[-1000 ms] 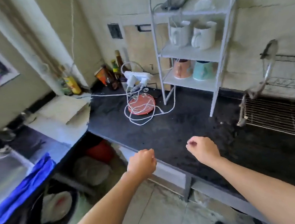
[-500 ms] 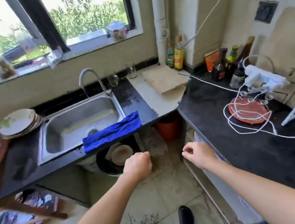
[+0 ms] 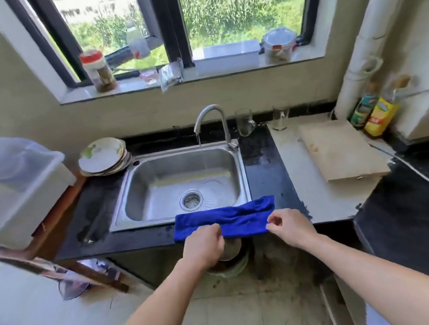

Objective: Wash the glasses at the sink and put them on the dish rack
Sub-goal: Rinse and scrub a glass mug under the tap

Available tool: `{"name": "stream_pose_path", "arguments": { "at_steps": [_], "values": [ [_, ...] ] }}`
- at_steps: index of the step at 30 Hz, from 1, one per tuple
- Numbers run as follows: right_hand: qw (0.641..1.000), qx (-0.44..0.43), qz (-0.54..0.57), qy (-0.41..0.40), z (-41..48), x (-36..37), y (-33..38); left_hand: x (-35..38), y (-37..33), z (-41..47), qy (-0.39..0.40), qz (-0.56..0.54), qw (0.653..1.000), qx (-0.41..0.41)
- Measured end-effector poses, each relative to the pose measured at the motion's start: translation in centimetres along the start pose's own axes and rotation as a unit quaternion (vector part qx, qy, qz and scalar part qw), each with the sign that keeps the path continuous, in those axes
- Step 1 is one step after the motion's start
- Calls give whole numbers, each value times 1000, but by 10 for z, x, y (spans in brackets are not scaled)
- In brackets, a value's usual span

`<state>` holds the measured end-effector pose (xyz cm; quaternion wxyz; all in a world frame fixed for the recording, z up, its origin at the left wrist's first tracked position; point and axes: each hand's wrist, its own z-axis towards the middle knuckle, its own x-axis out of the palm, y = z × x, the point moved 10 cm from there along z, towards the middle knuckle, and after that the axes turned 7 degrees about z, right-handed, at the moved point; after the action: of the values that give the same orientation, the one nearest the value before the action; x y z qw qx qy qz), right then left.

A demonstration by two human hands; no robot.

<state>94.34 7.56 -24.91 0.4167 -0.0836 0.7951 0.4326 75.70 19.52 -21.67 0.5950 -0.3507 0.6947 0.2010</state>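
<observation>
Since half a second ago the view has swung to face the sink (image 3: 134, 199) squarely, and both hands have come forward from over the floor to its front edge. Left hand (image 3: 203, 247) is curled nearly into a fist and holds nothing; its knuckles lie at the near hem of the blue cloth (image 3: 225, 219), though whether they touch it I cannot tell. Right hand (image 3: 287, 225) is loosely curled, thumb and forefinger close together, also empty, at the cloth's 4 o'clock corner.

Two glasses wait behind the basin. One, a handled glass (image 3: 243, 122), stands upright at 3 o'clock of the tap (image 3: 210, 119), just beside its base. A plain tumbler (image 3: 279, 119) stands farther along at 3 o'clock, on the pale counter near the wooden board (image 3: 341, 149). A thin stream runs from the tap into the basin. No dish rack shows in this view.

Both glasses look light, rigid and breakable, and I judge they will turn slick once wet or soapy. For the first, hooking fingers through the handle seems safest; for the tumbler, a full wrap around the middle of the wall, not a pinch at the rim. Setting either down hard on steel risks a chip.
</observation>
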Motion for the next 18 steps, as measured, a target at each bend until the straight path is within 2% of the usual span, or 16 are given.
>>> {"name": "stream_pose_path", "arguments": {
  "at_steps": [3, 10, 18],
  "values": [
    [1000, 3, -15, 12, 47, 4, 13, -3, 23, 39, 2, -21, 1000, -15],
    [997, 73, -2, -4, 154, -13, 24, -14, 60, 151, 27, -45, 999, -9],
    [993, 106, 36, -36, 268, -54, 25, -16, 58, 238, 50, -57, 997, 0]
  ]
}}
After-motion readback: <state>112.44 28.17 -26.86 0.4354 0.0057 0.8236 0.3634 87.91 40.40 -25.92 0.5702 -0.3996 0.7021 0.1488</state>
